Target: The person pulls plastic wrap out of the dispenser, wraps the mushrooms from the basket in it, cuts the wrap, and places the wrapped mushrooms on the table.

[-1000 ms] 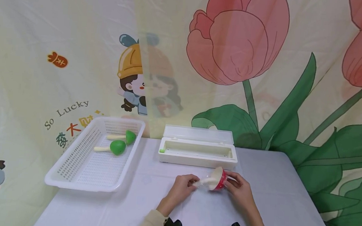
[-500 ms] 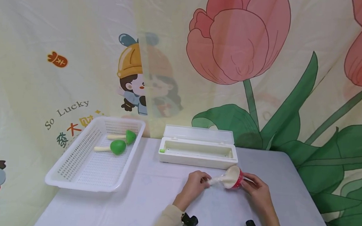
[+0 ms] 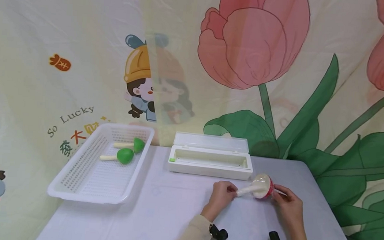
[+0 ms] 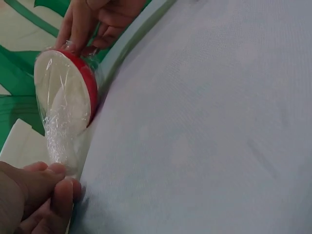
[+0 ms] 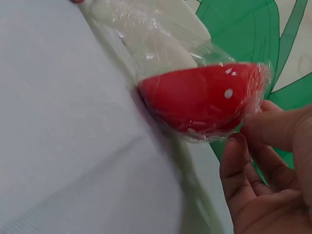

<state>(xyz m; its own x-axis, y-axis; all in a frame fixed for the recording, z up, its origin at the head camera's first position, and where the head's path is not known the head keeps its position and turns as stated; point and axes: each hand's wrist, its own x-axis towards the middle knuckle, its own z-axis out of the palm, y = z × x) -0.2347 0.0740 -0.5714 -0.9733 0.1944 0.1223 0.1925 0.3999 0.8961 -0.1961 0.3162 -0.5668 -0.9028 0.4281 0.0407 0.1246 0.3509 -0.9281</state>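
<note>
A toy mushroom (image 3: 261, 186) in clear plastic wrap lies sideways between both hands, above the table. Its red cap (image 5: 204, 97) has white dots and faces right; the cream underside (image 4: 56, 87) and stem point left. My left hand (image 3: 221, 197) pinches the stem's end, thumb and fingertips closed on wrap and stem in the left wrist view. At the cap's side, my right hand (image 3: 289, 206) pinches the wrap and the cap's edge between thumb and fingers, seen close in the right wrist view. The other fingers of that hand are loosely bent.
A white perforated basket (image 3: 59, 189) at left holds two green-headed things (image 3: 125, 156) with pale handles. Behind the hands stands a white long box (image 3: 208, 170), its clear lid (image 3: 212, 142) raised. White cloth covers the table (image 3: 159, 220); a printed curtain (image 3: 101, 37) hangs behind.
Both hands have moved right with the toy mushroom, past the box's right end. The cap has turned to show more of its cream underside. Basket and box have stayed put.
</note>
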